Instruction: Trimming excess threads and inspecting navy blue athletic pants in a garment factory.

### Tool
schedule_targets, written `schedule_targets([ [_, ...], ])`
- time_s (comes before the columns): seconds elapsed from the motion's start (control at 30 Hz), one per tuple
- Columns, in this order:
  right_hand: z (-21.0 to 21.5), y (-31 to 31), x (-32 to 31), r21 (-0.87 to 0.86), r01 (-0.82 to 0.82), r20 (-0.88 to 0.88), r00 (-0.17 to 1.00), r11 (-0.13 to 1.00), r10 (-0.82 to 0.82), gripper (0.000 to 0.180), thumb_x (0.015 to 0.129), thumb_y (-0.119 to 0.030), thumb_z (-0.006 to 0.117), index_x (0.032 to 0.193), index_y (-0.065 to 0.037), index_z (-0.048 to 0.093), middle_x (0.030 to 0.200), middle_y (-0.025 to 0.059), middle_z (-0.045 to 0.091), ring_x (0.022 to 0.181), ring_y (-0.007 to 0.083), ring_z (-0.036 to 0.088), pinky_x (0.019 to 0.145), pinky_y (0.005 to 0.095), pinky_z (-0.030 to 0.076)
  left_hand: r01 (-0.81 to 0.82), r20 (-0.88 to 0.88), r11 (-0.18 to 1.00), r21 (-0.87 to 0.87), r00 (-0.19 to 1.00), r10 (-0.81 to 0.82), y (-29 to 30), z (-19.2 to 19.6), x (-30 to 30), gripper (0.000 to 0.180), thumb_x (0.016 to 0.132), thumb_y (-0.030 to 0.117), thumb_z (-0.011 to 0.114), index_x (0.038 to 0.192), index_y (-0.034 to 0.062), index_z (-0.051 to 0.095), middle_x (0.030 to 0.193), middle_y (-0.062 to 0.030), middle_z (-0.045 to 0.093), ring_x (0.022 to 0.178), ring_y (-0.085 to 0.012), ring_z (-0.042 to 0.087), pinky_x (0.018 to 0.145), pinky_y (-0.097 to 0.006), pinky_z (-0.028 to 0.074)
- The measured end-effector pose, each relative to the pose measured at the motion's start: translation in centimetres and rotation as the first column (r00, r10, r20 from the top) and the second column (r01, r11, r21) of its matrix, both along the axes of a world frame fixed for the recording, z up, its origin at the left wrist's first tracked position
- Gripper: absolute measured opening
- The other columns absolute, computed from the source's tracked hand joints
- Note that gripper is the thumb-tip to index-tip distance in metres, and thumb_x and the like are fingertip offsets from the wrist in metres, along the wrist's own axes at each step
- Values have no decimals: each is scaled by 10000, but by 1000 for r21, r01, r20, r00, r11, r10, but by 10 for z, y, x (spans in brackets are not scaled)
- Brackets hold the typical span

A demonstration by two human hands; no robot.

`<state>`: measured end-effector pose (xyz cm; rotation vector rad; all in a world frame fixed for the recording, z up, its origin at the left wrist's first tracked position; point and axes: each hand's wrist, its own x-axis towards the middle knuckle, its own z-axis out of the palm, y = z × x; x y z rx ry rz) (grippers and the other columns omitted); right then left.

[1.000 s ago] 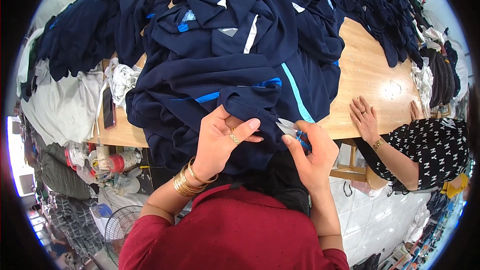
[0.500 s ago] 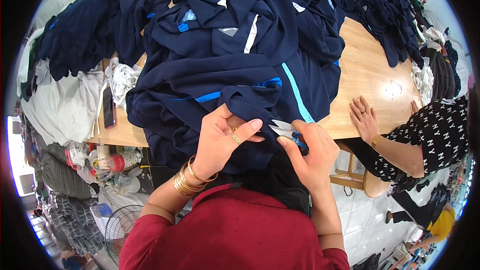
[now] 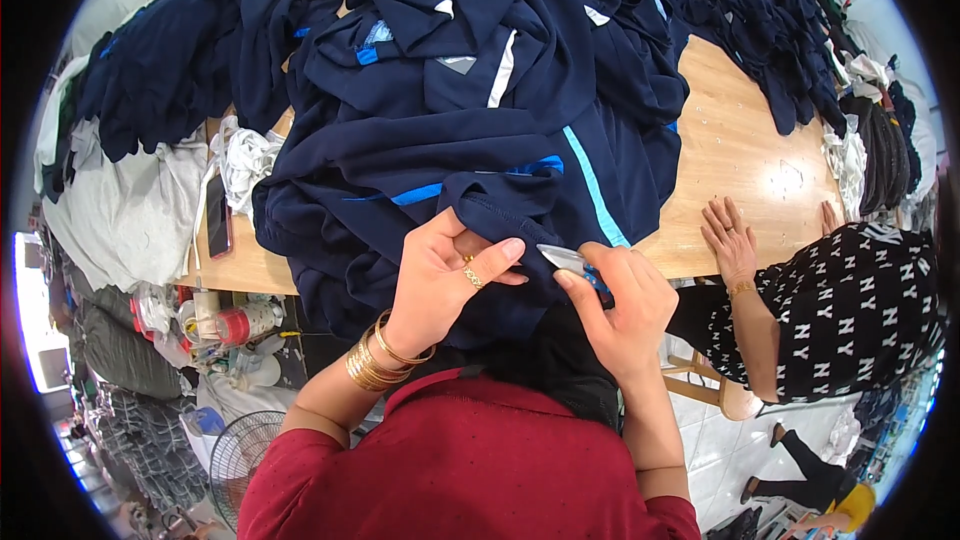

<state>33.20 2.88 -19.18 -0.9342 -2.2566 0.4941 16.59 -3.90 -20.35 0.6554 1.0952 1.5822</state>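
My left hand [image 3: 437, 278] pinches a folded, stitched edge of a navy garment [image 3: 492, 208] between thumb and fingers. In my right hand [image 3: 628, 308] is a small pair of thread snips [image 3: 562, 258] with silver blades and blue handles. The blades are pressed together, their tips pointing left at the fabric just right of my left thumb. Below the pinch the navy cloth hangs over the table edge. Any loose thread at the tips is too small to make out.
A large heap of navy garments [image 3: 430, 70] with blue and white strips covers the middle of the wooden table [image 3: 725, 110]. More navy garments [image 3: 165, 50] lie at the left, beside a phone [image 3: 218, 215]. A co-worker's hand [image 3: 728, 237] rests on the table at right; a fan [image 3: 240, 450] stands lower left.
The snips' blades were apart and are now together. My left hand has stayed in place. The co-worker at right has leaned closer to the table, and another person in yellow has shifted.
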Motion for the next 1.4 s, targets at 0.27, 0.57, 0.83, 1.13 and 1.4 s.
schedule_targets([
  [0.27, 0, 2, -5, -355, -21, -365, 924, 934, -118, 189, 730, -109, 703, 867, -21, 608, 730, 50, 576, 574, 135, 532, 525, 222, 415, 18, 22, 1000, -19, 1000, -18, -1, -2, -1, 221, 830, 16, 602, 1040, -40, 560, 947, -99, 634, 841, -143, 618, 705, -286, 551],
  [0.57, -2, 9, -20, -404, -40, -464, 870, 914, -168, 65, 808, -23, 620, 838, -8, 565, 745, 22, 581, 649, 75, 506, 621, 203, 420, 121, -68, 992, -46, 990, -124, -5, -10, -3, 213, 839, 13, 586, 1040, -55, 567, 952, -94, 634, 856, -134, 607, 737, -283, 537],
  [0.83, -4, 16, -7, -454, 101, -331, 903, 885, -273, 309, 809, -27, 631, 1107, -77, 569, 842, -5, 570, 719, 32, 471, 631, 168, 372, 69, 141, 997, -42, 988, -63, -4, -8, -6, 198, 903, 112, 515, 1051, -16, 544, 957, -102, 623, 844, -190, 633, 744, -346, 544],
  [1.13, -11, 3, -12, -440, -11, -384, 906, 898, -177, 97, 819, -32, 623, 915, -21, 612, 748, -22, 587, 617, 13, 450, 563, 165, 351, 66, 244, 998, -24, 968, -58, -6, -9, -9, 194, 943, 157, 434, 1078, 24, 478, 985, -98, 601, 843, -205, 639, 732, -347, 544],
  [1.4, -14, -5, -13, -367, 26, -364, 916, 930, -169, 191, 789, -53, 647, 973, -46, 596, 737, 32, 556, 570, 78, 429, 546, 200, 366, 53, 228, 998, -21, 973, -47, -6, -9, -10, 223, 963, 191, 384, 1138, 62, 430, 1019, -84, 589, 860, -201, 639, 729, -331, 536],
])
